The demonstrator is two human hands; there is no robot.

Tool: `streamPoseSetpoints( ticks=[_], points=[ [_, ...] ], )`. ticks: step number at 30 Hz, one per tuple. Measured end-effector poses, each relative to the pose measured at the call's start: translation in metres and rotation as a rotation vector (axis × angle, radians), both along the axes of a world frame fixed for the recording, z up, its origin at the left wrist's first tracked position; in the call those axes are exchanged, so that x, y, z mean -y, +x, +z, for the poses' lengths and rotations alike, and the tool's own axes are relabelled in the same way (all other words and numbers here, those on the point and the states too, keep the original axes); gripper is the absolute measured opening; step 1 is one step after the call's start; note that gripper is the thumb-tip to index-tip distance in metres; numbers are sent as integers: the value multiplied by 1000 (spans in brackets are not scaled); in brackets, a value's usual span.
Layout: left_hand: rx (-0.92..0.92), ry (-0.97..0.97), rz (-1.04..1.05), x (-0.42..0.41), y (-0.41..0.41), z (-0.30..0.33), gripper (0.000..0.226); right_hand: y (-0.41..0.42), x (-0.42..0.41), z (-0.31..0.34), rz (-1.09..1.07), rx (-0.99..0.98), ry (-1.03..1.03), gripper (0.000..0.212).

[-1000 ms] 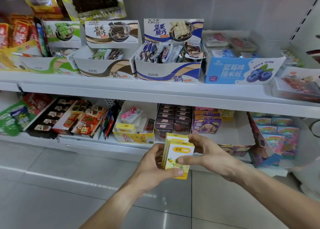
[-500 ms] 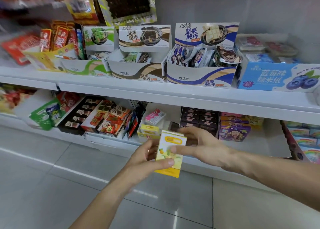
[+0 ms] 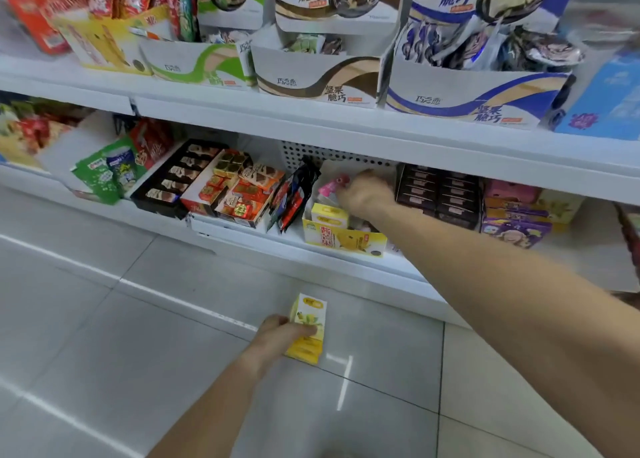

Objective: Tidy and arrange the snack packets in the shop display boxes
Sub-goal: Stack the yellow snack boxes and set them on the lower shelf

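My left hand grips a small stack of yellow snack packets low over the floor tiles, in front of the lower shelf. My right hand reaches into the yellow display box on the lower shelf, fingers curled beside a pink packet; the blur hides whether it grips it. One yellow packet stands at the left end of that box.
Black packets lean left of the yellow box, dark brown boxes stand right of it. Red-orange chocolate trays lie further left. The upper shelf carries white display boxes overhead. Grey floor tiles lie below.
My right hand left the yellow packets and reached forward into the yellow display box. My left hand dropped lower with the packets. The view moved closer to the shelf.
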State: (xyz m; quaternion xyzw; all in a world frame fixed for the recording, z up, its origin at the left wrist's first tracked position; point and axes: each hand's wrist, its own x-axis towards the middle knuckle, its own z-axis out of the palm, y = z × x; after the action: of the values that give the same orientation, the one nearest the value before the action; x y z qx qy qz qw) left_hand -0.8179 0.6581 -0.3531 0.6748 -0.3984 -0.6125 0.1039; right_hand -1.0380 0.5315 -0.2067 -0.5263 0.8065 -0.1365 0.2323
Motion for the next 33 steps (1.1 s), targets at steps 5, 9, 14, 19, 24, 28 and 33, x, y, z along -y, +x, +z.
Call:
streamPoseSetpoints(
  ticks=[5,9,14,19,24,28,33],
  points=[
    [63,-21,88,-1,9,-21,55,2,7,10,-98,305,71,28],
    [237,-68,31,10,27,-67,55,-2,1,12,-247,524,-46,37],
    [260,-220,32,3,4,-8,57,-7,-4,11,-324,742,-73,65],
    [216,-909,105,3,-30,65,33,-18,-11,12,-363,800,-182,44],
    [12,-1080,74,11,-75,140,20,-33,-32,12,-609,837,-472,27],
    [-162,-804,168,9,-103,168,33,-46,-59,23,-786,1002,-494,35],
    [-451,-413,259,3,-119,186,46,-48,-126,51,-606,1182,-289,27]
  ],
)
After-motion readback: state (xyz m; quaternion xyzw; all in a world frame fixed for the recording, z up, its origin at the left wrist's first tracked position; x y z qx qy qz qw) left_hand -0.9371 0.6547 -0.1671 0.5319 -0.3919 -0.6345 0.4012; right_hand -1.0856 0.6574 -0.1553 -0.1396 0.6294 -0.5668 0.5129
